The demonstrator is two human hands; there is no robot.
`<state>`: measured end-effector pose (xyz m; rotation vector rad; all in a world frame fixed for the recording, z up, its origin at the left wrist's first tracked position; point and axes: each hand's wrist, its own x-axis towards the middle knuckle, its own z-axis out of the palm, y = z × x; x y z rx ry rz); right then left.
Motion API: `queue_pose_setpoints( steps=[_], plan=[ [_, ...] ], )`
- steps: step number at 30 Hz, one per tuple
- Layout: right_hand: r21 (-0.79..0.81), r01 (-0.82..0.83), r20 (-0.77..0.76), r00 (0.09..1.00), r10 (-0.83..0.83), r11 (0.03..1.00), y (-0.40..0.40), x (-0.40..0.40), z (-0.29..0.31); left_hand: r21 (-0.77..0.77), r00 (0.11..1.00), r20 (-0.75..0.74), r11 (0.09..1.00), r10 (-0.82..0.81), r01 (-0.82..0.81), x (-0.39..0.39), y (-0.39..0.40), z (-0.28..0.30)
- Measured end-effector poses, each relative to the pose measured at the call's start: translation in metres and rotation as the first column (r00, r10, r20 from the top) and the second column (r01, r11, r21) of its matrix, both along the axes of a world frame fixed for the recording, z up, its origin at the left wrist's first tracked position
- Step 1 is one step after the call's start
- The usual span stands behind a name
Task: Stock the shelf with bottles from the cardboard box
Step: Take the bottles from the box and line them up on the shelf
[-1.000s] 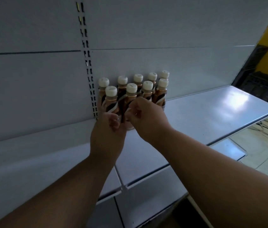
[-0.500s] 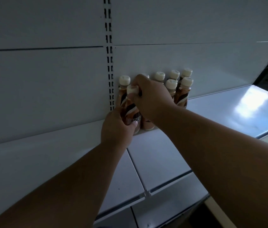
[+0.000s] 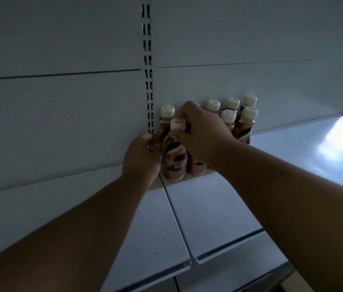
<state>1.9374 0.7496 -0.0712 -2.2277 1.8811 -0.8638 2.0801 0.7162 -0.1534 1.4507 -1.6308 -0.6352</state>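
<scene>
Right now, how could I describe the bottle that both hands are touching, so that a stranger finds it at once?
Find the slotted upright strip in the white back wall, and follow it down to the shelf. A cluster of brown bottles with cream caps stands there. The front-left bottle is the one: the right hand pinches its cap, the left hand rests beside it, and large white letters show on its label.
</scene>
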Motion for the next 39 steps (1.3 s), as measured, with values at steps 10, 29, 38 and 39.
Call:
queue_pose_setpoints(
  steps=[10,29,38,39],
  plan=[
    [0.035,0.035,0.043,0.998,-0.036,0.999,0.007,-0.001,-0.003,-0.032,0.992,0.120,0.999,0.031,-0.028,-0.010,-0.028,0.032],
    [0.034,0.317,0.190,0.929,-0.317,0.948,0.032,0.023,-0.067,-0.042,0.986,0.167,0.999,0.010,-0.004,0.003,-0.026,0.031],
    [0.244,0.371,0.397,0.805,-0.442,0.896,0.040,0.032,-0.095,-0.060,0.971,0.138,0.977,-0.194,0.204,0.010,0.017,0.033],
    [0.247,0.375,0.395,0.803,-0.446,0.894,0.040,0.033,-0.095,-0.053,0.972,0.148,0.980,-0.182,0.191,0.010,0.015,0.032]
  ],
)
